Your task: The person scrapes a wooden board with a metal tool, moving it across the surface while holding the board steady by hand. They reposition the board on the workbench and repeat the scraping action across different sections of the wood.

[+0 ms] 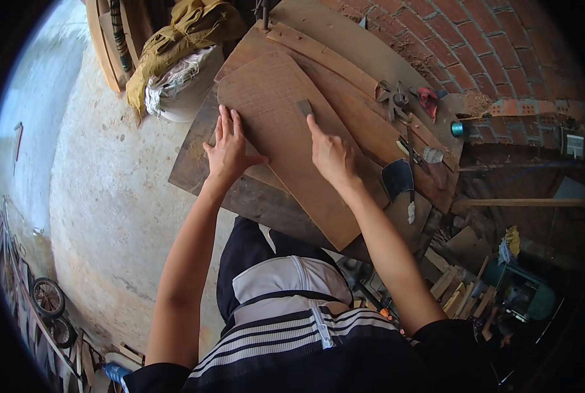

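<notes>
A long brown wooden board [276, 124] with a rounded far end lies slantwise on the workbench. My left hand [228, 147] rests on the board's left edge, with fingers stretched out and thumb apart. In my right hand [333, 156] is a flat metal blade [304, 107], a chisel or a scraper; its handle is hidden in my fist. The index finger lies along the blade, whose squared end is over the board's upper face.
More planks [318, 56] lie on the bench right of the board, with a metal clamp-like tool [394, 99], a dark cloth-like piece [397, 178] and a teal spool [457, 129]. A sack [181, 82] stands beyond the bench. A brick wall [466, 46] borders the right.
</notes>
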A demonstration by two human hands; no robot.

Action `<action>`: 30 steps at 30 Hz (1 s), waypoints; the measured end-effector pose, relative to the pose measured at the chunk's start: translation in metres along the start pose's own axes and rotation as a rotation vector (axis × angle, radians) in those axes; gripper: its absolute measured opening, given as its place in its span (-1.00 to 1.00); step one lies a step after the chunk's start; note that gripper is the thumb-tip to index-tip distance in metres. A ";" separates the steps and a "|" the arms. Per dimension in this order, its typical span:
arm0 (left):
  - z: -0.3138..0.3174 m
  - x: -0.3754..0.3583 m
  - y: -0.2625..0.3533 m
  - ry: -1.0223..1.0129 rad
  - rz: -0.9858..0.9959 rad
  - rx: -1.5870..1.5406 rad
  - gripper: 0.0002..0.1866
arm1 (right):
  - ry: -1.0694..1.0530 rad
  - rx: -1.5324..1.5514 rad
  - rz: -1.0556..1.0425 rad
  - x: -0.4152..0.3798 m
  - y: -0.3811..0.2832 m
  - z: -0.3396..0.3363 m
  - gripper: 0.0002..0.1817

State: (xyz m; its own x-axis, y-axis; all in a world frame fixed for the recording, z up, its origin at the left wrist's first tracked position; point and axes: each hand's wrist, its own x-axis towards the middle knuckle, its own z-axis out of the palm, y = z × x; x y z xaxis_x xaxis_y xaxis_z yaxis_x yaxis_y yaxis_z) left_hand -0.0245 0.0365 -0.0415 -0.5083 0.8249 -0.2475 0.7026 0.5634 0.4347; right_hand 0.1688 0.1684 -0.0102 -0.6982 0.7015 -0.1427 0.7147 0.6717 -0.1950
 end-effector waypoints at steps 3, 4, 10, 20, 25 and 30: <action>0.004 -0.001 0.000 0.000 -0.013 0.024 0.49 | -0.096 0.015 0.032 -0.083 0.014 0.002 -0.34; 0.004 -0.001 0.001 0.010 -0.019 0.026 0.50 | -0.104 0.025 0.018 -0.112 0.018 -0.002 -0.32; 0.005 0.001 0.001 -0.004 -0.045 0.016 0.50 | -0.137 0.117 -0.045 -0.121 0.026 -0.006 -0.33; 0.002 0.001 0.002 -0.033 -0.042 0.002 0.50 | -0.040 0.114 -0.084 0.106 -0.031 0.008 -0.43; 0.002 -0.001 0.004 -0.005 -0.063 0.000 0.50 | -0.100 0.050 -0.121 0.051 -0.022 0.005 -0.42; 0.000 0.000 0.005 -0.022 -0.093 -0.002 0.50 | -0.151 0.075 -0.104 0.048 -0.036 -0.004 -0.42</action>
State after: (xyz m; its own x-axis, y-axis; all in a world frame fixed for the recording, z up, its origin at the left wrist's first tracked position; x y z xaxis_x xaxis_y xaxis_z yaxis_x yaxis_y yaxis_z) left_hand -0.0212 0.0397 -0.0391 -0.5603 0.7699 -0.3055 0.6520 0.6374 0.4107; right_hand 0.1097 0.1791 -0.0063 -0.7706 0.5813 -0.2612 0.6370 0.7155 -0.2871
